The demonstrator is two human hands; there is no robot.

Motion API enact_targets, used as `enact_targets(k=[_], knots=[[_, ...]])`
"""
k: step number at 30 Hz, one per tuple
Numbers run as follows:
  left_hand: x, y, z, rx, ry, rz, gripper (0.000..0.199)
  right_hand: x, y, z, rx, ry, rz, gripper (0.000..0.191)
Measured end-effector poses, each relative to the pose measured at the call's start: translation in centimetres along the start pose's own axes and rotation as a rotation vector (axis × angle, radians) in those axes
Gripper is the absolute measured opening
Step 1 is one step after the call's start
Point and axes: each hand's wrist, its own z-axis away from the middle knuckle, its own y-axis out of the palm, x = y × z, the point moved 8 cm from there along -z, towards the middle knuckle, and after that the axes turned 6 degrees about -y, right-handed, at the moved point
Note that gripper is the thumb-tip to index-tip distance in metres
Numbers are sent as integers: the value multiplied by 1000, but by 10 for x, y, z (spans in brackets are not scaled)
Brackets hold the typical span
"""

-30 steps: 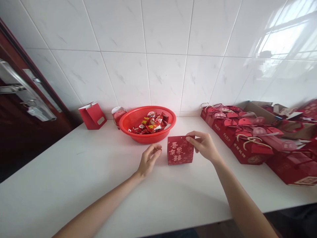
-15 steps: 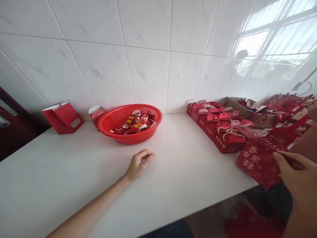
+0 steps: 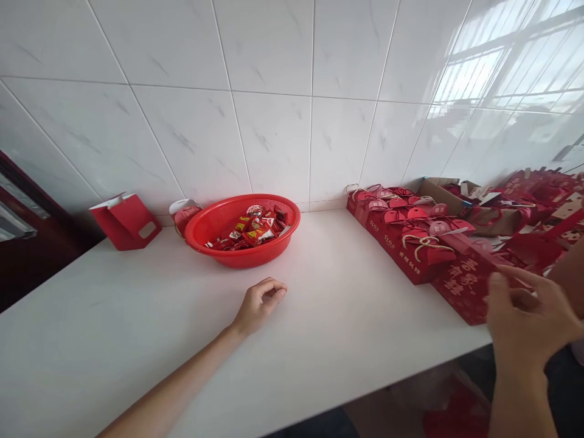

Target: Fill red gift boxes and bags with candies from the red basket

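My left hand rests on the white table, its fingers curled in with the thumb against them and nothing visible inside. In front of it stands a red plastic basket with wrapped candies lying in it. At the right, my right hand pinches the upper edge of a red gift box with gold lettering. That box sits at the table's front edge, beside the near end of a row of red gift boxes with cord handles. My right fingertips are partly hidden.
An upright red paper bag stands at the far left. A small pink-and-white box is tucked behind the basket. Beyond the row are an open cardboard box and piled red packaging. Skin, perhaps another person's arm, shows at the right edge.
My right hand has moved the red gift box left and back, up against the end of the row. My left hand has stayed in place. The view has shifted slightly.
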Motion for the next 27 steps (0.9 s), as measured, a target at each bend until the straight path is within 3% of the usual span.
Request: enact_targets(k=[3,5,8,10,13,15,18,22,25,27], knots=[[0,-1,1,-4,12,-11,26,16,67,23,497,26,-254,39],[-1,-1,2,-6,26,-24,25,19,103,38,731,11,-278,34],[-5,0,4,3,50,-37,24,1,132,44,786,55,-203,42],[-6,1,4,6,64,-43,23,-10,141,44,772,79,-163,47],[-6,3,4,7,83,-55,22,-12,150,49,791,58,-186,41],[-6,6,4,11,92,-65,23,1,158,59,850,9,-259,35],[-6,9,7,33,102,-73,21,46,171,85,1017,-143,-405,30],[-18,9,19,130,137,-138,17,136,161,144,1286,-504,-639,25],[-39,-2,33,213,163,-285,18,193,120,197,1390,-829,-892,26],[-54,-18,43,234,152,-396,20,217,84,230,1320,-1130,-1035,23]])
